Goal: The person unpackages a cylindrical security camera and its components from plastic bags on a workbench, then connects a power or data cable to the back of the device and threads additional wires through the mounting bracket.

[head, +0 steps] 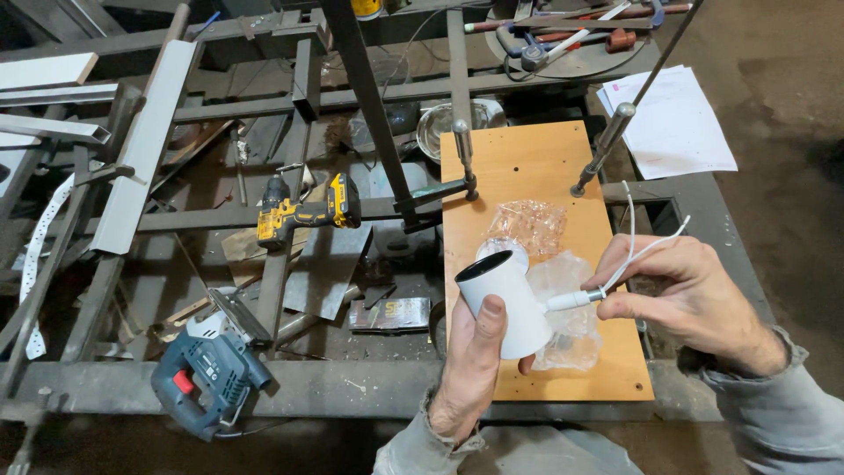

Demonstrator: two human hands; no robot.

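Your left hand (470, 365) holds the white lamp (505, 302), a short cylinder, fingers closed round its body, thumb on the near side. Its long axis runs from upper left to lower right; the open dark mouth points up-left, away from you, and the closed end points down-right toward your right hand (694, 295). The lamp is in the air, above the near half of the board (527, 167).

Your right hand has its fingers pinched shut on the white cable (635, 251) just where it leaves the lamp's stub connector (571, 300). The cable loops up from between your thumb and forefinger, with two thin ends splaying up and right.

Under the lamp, on the orange board, lie two clear plastic bags (530, 224), one crumpled near the middle, one right behind the lamp. The board lies on a dark steel-frame desk (352, 387). Two clamps (464, 163) grip the board's far end, their handles sticking up.

Left of the board: a yellow drill (303, 211) lying on its side on a crossbar, well apart from your hands. Near the front left edge, a blue jigsaw (207, 378). White papers (677, 123) lie far right. A metal bowl (440, 123) sits behind the board. Metal strips and scrap litter the left side.
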